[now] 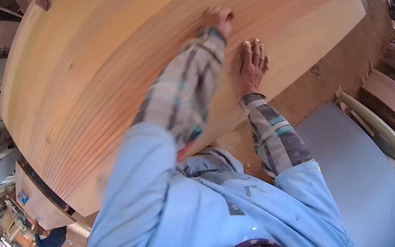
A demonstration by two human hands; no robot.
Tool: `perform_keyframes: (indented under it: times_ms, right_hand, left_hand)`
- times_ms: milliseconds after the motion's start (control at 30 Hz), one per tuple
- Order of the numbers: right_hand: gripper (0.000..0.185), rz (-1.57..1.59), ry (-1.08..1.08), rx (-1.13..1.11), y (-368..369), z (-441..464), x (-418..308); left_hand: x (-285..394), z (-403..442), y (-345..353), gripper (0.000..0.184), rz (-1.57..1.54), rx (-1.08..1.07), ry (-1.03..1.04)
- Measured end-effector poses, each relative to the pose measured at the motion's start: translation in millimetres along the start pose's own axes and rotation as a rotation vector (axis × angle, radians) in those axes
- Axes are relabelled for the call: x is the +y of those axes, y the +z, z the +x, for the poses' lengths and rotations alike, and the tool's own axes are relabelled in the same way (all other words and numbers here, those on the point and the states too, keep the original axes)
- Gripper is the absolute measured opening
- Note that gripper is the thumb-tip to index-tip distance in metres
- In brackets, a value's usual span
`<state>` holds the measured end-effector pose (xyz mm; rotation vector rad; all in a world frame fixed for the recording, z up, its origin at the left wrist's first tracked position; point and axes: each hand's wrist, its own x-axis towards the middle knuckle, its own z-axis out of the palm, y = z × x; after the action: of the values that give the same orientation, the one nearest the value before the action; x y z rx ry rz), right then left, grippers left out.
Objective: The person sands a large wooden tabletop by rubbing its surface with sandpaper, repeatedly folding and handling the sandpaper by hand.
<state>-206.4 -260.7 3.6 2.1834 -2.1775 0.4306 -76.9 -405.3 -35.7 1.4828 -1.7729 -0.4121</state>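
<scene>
A broad wooden panel (113, 69) with long wavy grain lies in front of me, its near edge close to my waist. My left hand (219, 19) is on the panel's surface, its fingers curled in and slightly smeared by motion. What it holds, if anything, is hidden under the fingers. Closer to the panel's near edge, my right hand (252, 66) rests flat on the wood with its fingers stretched out. Plaid cuffs show beyond the light blue sleeves on both arms.
A blue-grey sheet (350, 152) lies at the lower right, beside curved boards (394, 104). Brown dirt ground (322, 71) runs along the panel's edge. At the lower left a person in dark clothing (52, 242) is near another wooden board (40, 198). Stacked timber lines the left side.
</scene>
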Motion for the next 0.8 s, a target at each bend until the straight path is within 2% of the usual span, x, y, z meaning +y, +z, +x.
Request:
perform_keyframes:
  times_ms: [33, 133, 167, 233, 267, 300, 333, 367, 400, 433, 500, 567, 667, 733, 800]
  right_hand:
    - [0.045, 0.038, 0.003, -0.004, -1.5, -1.8, 0.5]
    - [0.045, 0.060, -0.010, 0.006, 0.1, -0.4, 5.0]
    - [0.045, 0.059, -0.016, 0.013, 2.7, 1.1, 6.8]
    - [0.045, 0.072, -0.019, -0.008, 2.0, -3.9, 5.6]
    - [0.045, 0.075, -0.005, -0.018, -2.2, -1.8, 3.0]
    - [0.045, 0.077, 0.001, -0.026, -3.6, 0.6, 1.2]
    - [0.045, 0.090, -0.015, -0.036, -2.4, 0.6, -0.5]
    - [0.045, 0.088, 0.001, -0.036, -2.9, 0.1, -2.5]
    - [0.046, 0.084, 0.020, -0.031, -3.3, 0.8, -4.6]
    - [0.046, 0.062, 0.010, -0.036, -5.2, 1.1, -5.4]
    - [0.046, 0.060, -0.001, -0.029, -4.8, 2.3, -6.1]
    - [0.046, 0.056, -0.011, -0.017, -1.8, -0.3, -4.7]
    - [0.046, -0.001, -0.034, 0.005, 0.6, 0.0, -2.2]
    - [0.046, 0.019, -0.026, -0.013, -3.0, -0.7, -5.4]
    - [0.047, 0.036, -0.034, -0.014, -2.6, -0.5, -5.1]
  left_hand:
    - [7.3, 16.1, 18.1, 0.014, 0.012, -0.042, -0.005]
    - [11.1, 10.4, -10.3, 0.015, -0.051, -0.101, 0.007]
    - [-0.8, -11.7, -33.0, 0.008, -0.023, -0.033, 0.060]
    - [-38.4, -84.2, -105.8, 0.015, -0.269, -0.181, -0.106]
    - [-41.5, -121.4, -162.7, 0.023, -0.121, -0.185, -0.085]
    - [-54.6, -159.7, -213.3, 0.025, -0.127, -0.187, -0.125]
    - [-64.5, -196.1, -264.5, 0.023, 0.146, -0.155, -0.064]
    - [-79.6, -241.8, -305.2, 0.019, 0.295, -0.130, -0.190]
    - [-101.5, -278.6, -342.4, 0.013, 0.409, -0.111, -0.147]
    - [-100.1, -288.3, -357.2, 0.013, 0.417, -0.104, -0.156]
    - [-85.5, -290.8, -374.5, 0.010, 0.474, -0.155, -0.305]
    - [-67.7, -253.7, -296.8, 0.010, 0.330, -0.009, -0.309]
    - [-61.1, -162.2, -164.1, 0.018, 0.060, -0.008, 0.036]
    - [-22.2, -102.1, -119.1, 0.022, 0.249, -0.156, -0.131]
    - [-12.1, -86.2, -111.0, 0.022, 0.360, -0.143, -0.030]
